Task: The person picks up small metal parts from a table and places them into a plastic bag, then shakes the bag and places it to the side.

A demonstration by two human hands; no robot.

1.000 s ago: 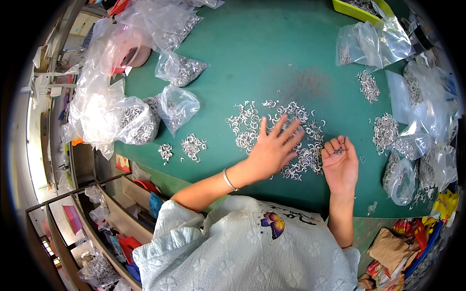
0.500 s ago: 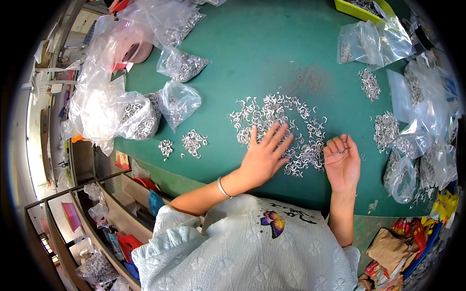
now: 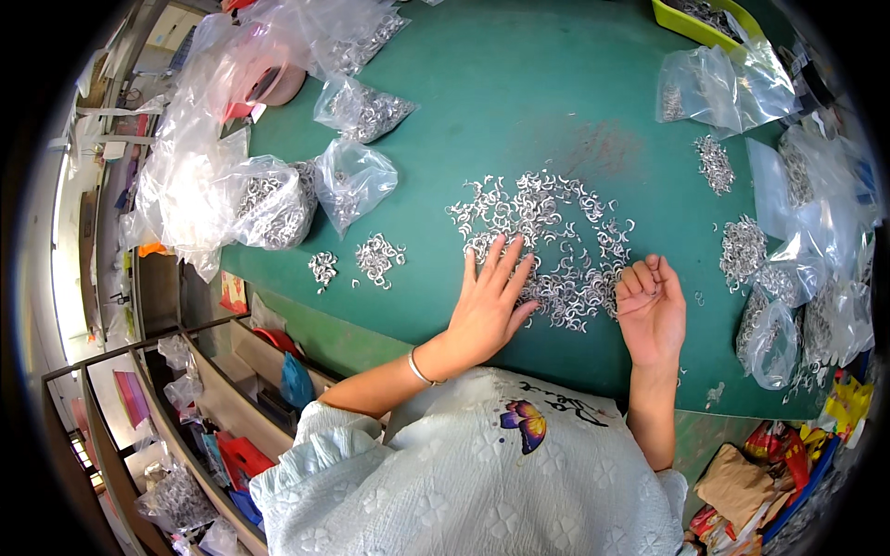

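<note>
A loose pile of small silvery C-shaped metal pieces (image 3: 542,208) is spread over the green tabletop (image 3: 491,83) in front of me. At the pile's near left edge lies my left hand (image 3: 484,310), palm down and open, its spread fingertips touching the pieces. My right hand (image 3: 653,310) rests at the near right edge, palm turned up and fingers curled in. Whatever those curled fingers hold, if anything, is too small to make out. Two smaller heaps sit left of the pile, a larger one (image 3: 378,260) and a tiny one (image 3: 323,268).
Clear bags of metal pieces (image 3: 273,204) crowd the table's left side, and more bags (image 3: 769,334) line the right. Two small heaps (image 3: 742,250) lie beside the right bags. A yellow-green tray (image 3: 695,23) stands far right. Open drawers (image 3: 250,371) are at lower left.
My left hand has slid left across the near edge of the pile, fingers still spread. My right hand stays almost where it was, still curled. The whole view has shifted slightly.
</note>
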